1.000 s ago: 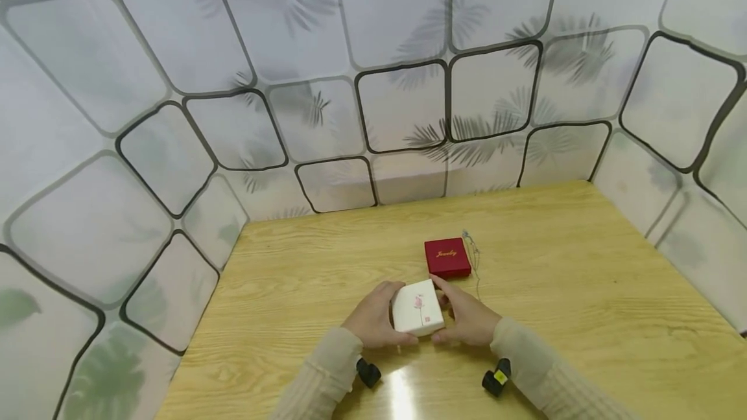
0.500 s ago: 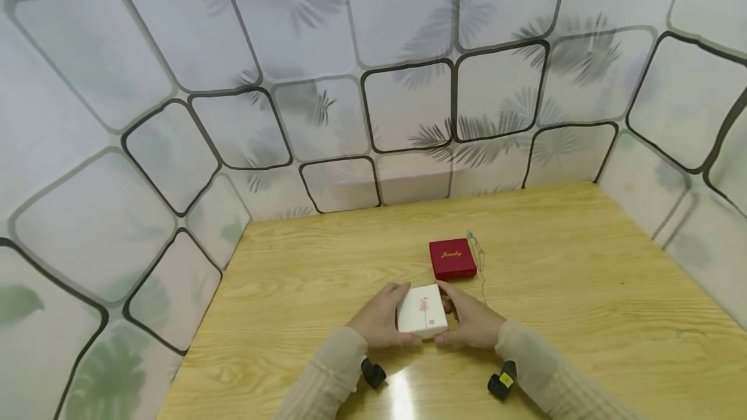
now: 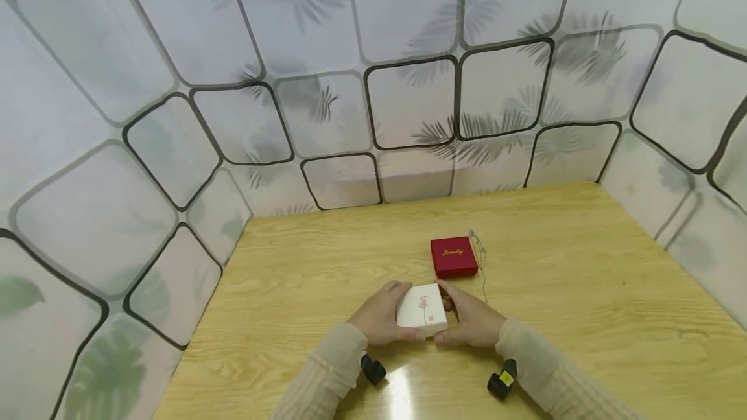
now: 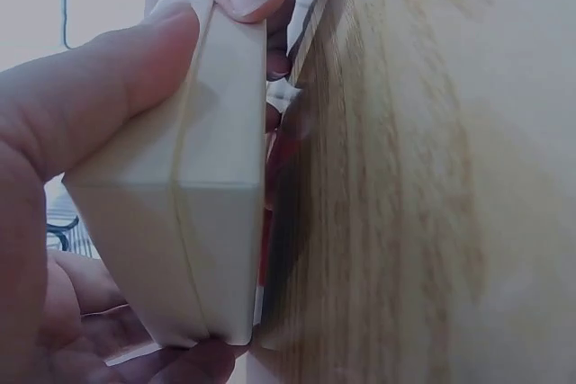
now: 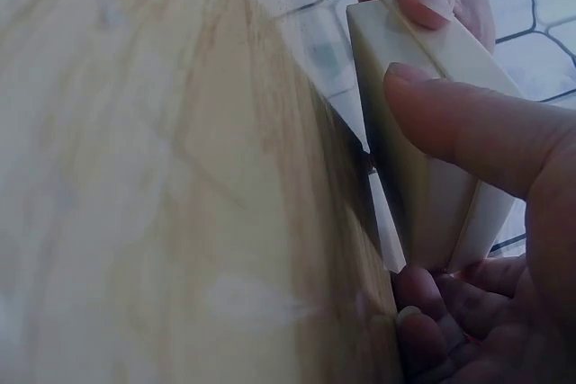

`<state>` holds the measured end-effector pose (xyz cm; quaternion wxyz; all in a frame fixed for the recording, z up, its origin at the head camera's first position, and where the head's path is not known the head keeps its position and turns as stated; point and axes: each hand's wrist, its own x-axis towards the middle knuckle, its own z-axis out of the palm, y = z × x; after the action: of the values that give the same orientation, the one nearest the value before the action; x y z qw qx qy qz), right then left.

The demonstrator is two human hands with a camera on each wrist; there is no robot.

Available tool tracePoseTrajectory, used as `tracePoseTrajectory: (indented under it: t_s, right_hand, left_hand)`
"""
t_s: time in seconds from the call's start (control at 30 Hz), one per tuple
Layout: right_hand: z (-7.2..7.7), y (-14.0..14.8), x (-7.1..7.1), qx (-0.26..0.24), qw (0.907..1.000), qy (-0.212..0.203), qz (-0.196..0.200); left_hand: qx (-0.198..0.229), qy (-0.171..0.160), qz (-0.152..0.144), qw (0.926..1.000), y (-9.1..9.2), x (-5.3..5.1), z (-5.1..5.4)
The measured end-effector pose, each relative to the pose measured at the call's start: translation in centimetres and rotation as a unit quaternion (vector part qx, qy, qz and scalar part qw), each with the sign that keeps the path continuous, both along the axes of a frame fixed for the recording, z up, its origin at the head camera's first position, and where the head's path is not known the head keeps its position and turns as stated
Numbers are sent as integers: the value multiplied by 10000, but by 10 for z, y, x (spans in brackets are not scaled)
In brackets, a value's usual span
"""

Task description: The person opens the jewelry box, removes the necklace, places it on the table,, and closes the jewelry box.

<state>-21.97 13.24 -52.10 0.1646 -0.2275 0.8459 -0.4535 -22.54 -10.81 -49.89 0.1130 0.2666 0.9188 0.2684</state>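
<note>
A white box (image 3: 421, 308) with a pink flower print on its lid is gripped from both sides. My left hand (image 3: 382, 316) holds its left side, thumb along the near face and fingers round the far edge. My right hand (image 3: 471, 317) holds the right side the same way. In the left wrist view the box (image 4: 207, 159) shows a thin seam between lid and base, which look closed together. The right wrist view shows the box (image 5: 441, 141) slightly above the wood, thumbs of both hands on one face. Small reddish-brown beads (image 3: 448, 304) show beside my right fingers.
A red box (image 3: 454, 256) with gold lettering lies on the wooden table (image 3: 303, 264) just behind the white box. A thin chain (image 3: 482, 258) with small bluish pieces trails along its right side. Patterned fabric walls (image 3: 408, 102) stand at the back and sides.
Both hands keep their grip on the white box. The whole scene has shifted a little to the right in the head view, and my left thumb has slid slightly rightward along the near face.
</note>
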Motion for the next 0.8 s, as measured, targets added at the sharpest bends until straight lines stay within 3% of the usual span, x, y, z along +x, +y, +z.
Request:
tracePoseTrajectory:
  t_s: [0.8]
  right_hand:
    - [-2, 1, -2, 47, 9999, 30, 89]
  left_hand:
    - [-67, 14, -65, 10000, 1, 1, 1]
